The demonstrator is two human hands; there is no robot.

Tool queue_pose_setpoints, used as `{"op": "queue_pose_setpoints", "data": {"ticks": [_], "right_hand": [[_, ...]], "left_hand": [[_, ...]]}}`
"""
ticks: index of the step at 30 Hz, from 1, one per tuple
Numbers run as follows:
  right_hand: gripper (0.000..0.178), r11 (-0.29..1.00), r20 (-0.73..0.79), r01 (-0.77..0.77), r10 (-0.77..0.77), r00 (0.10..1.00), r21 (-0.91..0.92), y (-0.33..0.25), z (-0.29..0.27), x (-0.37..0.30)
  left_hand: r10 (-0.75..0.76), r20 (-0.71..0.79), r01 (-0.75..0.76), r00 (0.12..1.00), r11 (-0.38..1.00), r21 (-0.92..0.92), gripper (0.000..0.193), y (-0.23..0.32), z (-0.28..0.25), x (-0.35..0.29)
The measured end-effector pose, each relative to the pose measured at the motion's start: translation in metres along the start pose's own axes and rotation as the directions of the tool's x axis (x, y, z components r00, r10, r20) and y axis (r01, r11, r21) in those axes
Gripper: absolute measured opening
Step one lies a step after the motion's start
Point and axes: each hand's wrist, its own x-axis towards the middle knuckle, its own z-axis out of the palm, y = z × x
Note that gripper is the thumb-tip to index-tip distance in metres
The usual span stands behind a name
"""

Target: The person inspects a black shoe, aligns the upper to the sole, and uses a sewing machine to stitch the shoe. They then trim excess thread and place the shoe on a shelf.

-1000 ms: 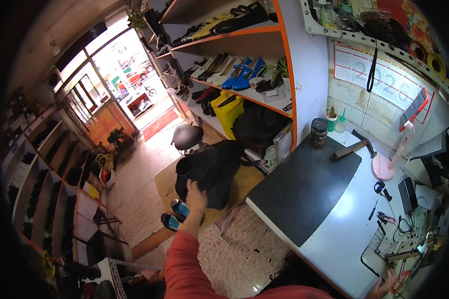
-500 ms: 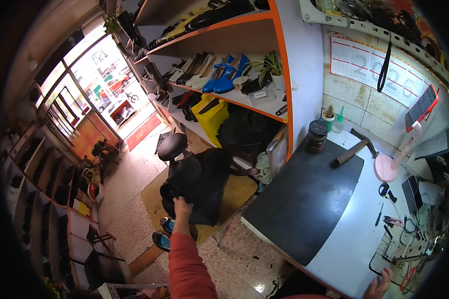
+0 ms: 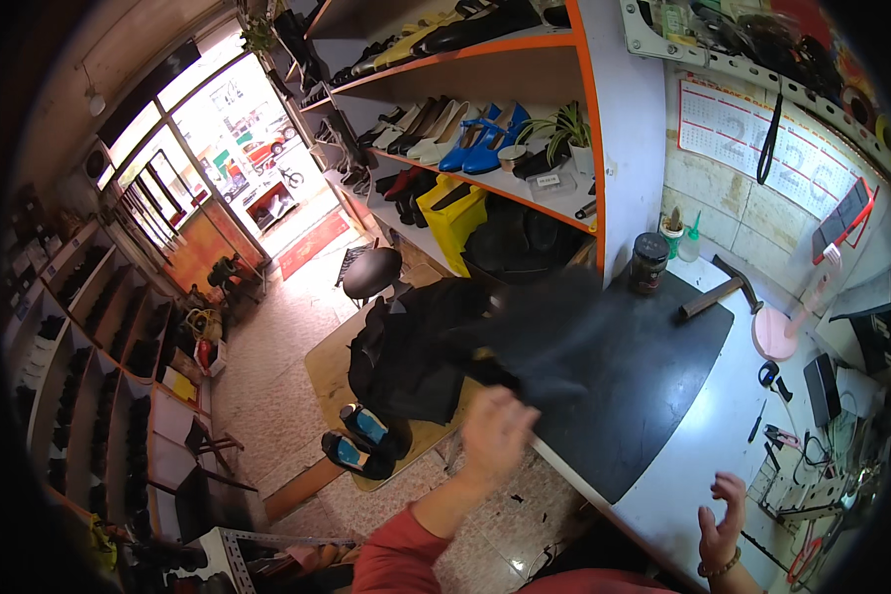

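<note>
My left hand (image 3: 500, 431) is raised between a low wooden table and the workbench, its fingers closed at the lower edge of a black item (image 3: 549, 332). That item is smeared by motion over the dark mat; it looks like a boot or limp leather, but its kind cannot be told. A small yellowish spot shows near its lower left. Over the near side of the workbench, my right hand (image 3: 723, 520) holds nothing, with its fingers apart and a beaded bracelet at the wrist. Black cloth or leather (image 3: 411, 346) lies heaped on the low table.
A pair of shoes with blue insoles (image 3: 356, 436) sits at the low table's (image 3: 332, 361) near corner. On the workbench are a black mat (image 3: 629, 436), a dark jar (image 3: 648, 262), a hammer (image 3: 718, 292) and a pink phone stand (image 3: 774, 334). Shoe shelves (image 3: 426, 79) rise behind.
My left hand has moved right and up from the low table, bringing the black item toward the workbench. My right hand has lifted from the bench edge. The view has shifted slightly.
</note>
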Motion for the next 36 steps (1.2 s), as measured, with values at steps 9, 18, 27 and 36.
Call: {"op": "queue_pose_setpoints", "data": {"ticks": [9,18,27,36], "right_hand": [[0.059,0.080,0.276,-0.525,0.778,0.564,0.847,0.022,0.032,0.016],[0.072,0.249,0.244,-0.567,0.716,0.654,0.785,0.016,0.034,0.015],[0.058,-0.195,0.474,-0.433,0.405,0.782,0.880,0.001,0.020,0.016],[0.053,0.101,0.320,-0.369,0.325,0.890,0.924,0.037,0.007,0.022]], "left_hand": [[0.376,0.445,-0.303,0.813,0.925,-0.228,0.034,0.106,0.076,-0.105],[0.506,0.499,-0.335,0.704,0.855,-0.395,0.044,0.123,0.089,-0.117],[0.779,0.364,-0.617,0.511,0.627,-0.475,0.034,0.158,0.105,-0.097],[0.653,0.158,-0.544,0.741,0.721,-0.429,0.032,0.115,0.080,-0.091]]}}
